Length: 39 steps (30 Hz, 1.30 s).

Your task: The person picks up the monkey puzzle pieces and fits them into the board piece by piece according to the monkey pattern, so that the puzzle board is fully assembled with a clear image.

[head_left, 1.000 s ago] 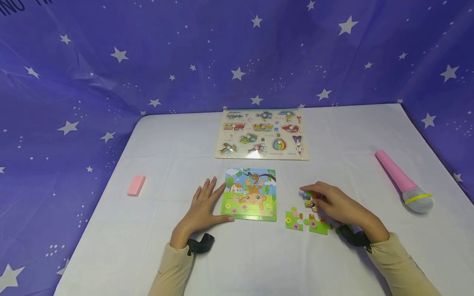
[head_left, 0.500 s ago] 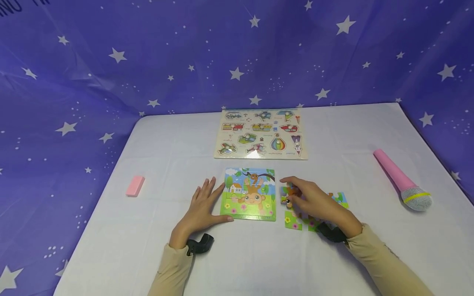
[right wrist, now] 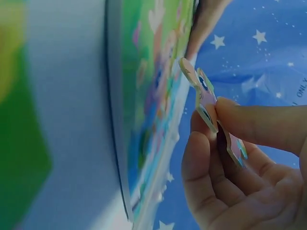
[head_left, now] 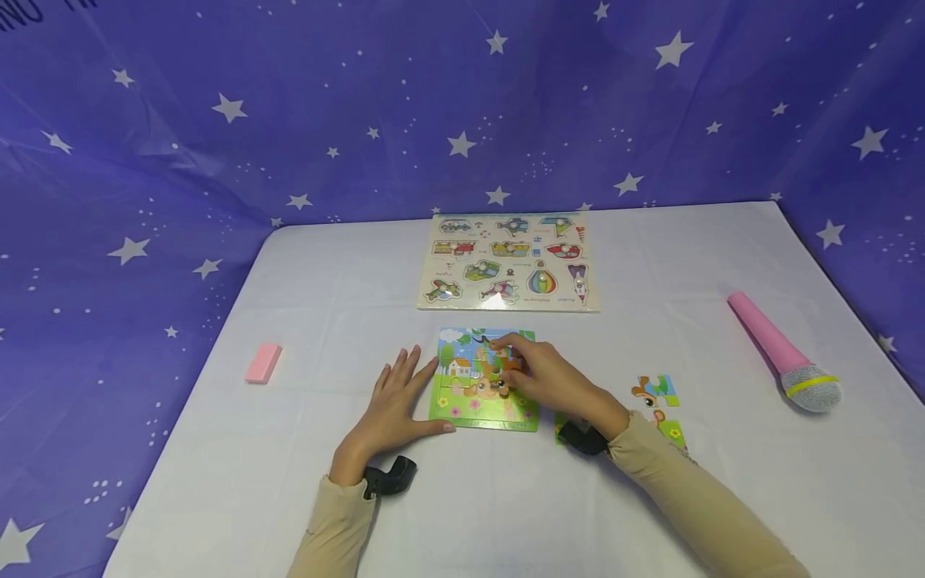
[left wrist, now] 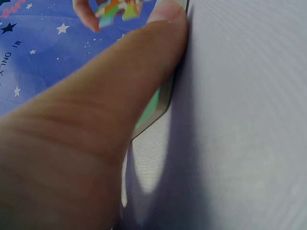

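Note:
A square monkey puzzle board (head_left: pixel 473 413) lies on the white table. My left hand (head_left: pixel 386 405) rests at its left edge with the fingers spread, and the thumb (left wrist: pixel 165 24) touches the board's rim in the left wrist view. Over the board's right half, my right hand (head_left: pixel 556 381) pinches a jigsaw piece (right wrist: pixel 207 98) between thumb and fingers. In the right wrist view the piece is tilted and held clear of the board. Loose jigsaw pieces (head_left: pixel 663 388) lie to the right of the board, some partly hidden under my right wrist and sleeve.
A wooden vehicle puzzle (head_left: pixel 509 261) lies behind the board. A pink toy microphone (head_left: pixel 784 349) is at the right and a pink block (head_left: pixel 263 364) at the left. A purple star-patterned cloth (head_left: pixel 405 104) hangs behind the table (head_left: pixel 491 506).
My right hand has moved left from the loose pieces to over the board, carrying a jigsaw piece. Other loose pieces have come into sight behind it. My left hand has stayed put.

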Each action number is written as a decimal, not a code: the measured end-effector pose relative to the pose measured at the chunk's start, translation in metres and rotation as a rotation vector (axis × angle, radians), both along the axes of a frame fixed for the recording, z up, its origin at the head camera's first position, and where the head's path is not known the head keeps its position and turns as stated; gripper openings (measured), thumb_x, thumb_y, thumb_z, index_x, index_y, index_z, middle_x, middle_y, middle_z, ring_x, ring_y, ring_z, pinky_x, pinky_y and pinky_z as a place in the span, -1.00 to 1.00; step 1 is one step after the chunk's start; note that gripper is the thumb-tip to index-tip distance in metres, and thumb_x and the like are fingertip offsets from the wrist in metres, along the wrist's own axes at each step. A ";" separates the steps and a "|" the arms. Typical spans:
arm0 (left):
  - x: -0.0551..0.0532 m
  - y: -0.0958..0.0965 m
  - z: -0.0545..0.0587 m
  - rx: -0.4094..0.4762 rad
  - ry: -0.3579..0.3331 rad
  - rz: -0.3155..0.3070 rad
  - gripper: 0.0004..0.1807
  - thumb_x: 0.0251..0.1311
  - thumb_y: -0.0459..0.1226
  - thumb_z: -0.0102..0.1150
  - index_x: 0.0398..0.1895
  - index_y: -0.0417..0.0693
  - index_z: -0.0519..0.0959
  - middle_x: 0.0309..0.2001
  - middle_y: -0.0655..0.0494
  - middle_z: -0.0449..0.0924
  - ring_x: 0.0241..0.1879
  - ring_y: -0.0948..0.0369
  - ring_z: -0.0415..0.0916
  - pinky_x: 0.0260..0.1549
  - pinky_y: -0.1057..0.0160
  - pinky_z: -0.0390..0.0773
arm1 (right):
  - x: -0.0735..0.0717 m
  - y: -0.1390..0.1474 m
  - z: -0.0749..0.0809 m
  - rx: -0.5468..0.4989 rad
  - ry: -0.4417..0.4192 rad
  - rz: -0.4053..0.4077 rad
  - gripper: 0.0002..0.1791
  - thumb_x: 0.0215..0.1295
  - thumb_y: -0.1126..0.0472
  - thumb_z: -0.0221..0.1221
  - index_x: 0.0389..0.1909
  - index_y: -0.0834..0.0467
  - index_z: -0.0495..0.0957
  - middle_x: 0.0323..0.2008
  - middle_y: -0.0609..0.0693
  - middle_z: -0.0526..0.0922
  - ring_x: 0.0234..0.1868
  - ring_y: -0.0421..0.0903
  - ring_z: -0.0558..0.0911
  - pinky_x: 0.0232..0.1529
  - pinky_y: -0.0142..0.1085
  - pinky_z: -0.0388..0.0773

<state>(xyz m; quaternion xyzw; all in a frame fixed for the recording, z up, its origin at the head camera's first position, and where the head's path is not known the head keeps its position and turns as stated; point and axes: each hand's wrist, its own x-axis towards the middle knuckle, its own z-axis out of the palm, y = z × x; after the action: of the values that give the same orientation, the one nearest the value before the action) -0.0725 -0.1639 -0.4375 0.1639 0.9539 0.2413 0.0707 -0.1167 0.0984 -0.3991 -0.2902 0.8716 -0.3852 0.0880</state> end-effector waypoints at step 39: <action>0.000 0.000 0.002 0.009 0.001 -0.002 0.07 -0.21 0.20 0.29 0.39 0.11 0.04 0.45 -0.07 -0.22 0.44 -0.03 -0.35 0.36 -0.11 -0.30 | -0.011 -0.027 -0.010 0.196 0.004 -0.079 -0.52 0.14 0.14 0.21 0.09 0.20 0.47 -0.27 0.03 0.48 -0.33 -0.18 0.41 -0.35 -0.40 0.38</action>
<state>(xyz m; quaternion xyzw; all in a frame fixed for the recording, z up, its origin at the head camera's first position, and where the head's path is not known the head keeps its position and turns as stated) -0.0722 -0.1637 -0.4352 0.1655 0.9526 0.2455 0.0700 -0.1282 0.0716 -0.4088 -0.2464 0.9161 -0.3005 0.0988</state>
